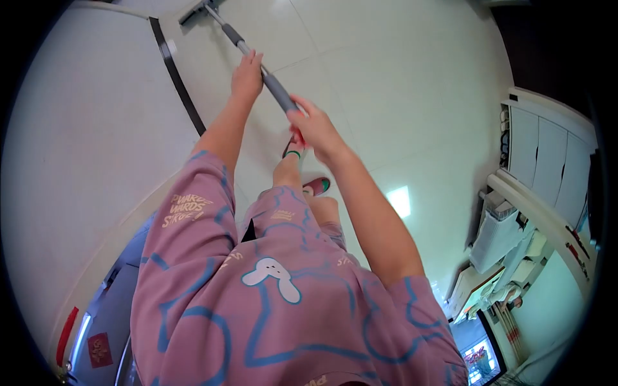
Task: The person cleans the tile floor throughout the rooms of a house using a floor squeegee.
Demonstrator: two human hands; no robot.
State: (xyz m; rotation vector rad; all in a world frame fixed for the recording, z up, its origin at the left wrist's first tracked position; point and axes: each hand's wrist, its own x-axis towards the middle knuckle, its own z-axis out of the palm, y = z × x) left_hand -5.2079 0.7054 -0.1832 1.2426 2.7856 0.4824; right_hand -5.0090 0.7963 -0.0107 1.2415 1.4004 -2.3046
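A mop with a silver and grey pole slants from the middle of the view up to the top left. Its flat grey head rests on the floor and is partly cut off by the upper edge. My left hand is round the pole below the upper grey sleeve, fingers partly hidden. Nearer my body, my right hand grips the lower end of the grey handle, with some blur at the fingers.
Pale tiled floor spreads ahead. A white wall with a dark skirting strip stands at the left. White cabinets are at the right, above a white container. My feet wear slippers.
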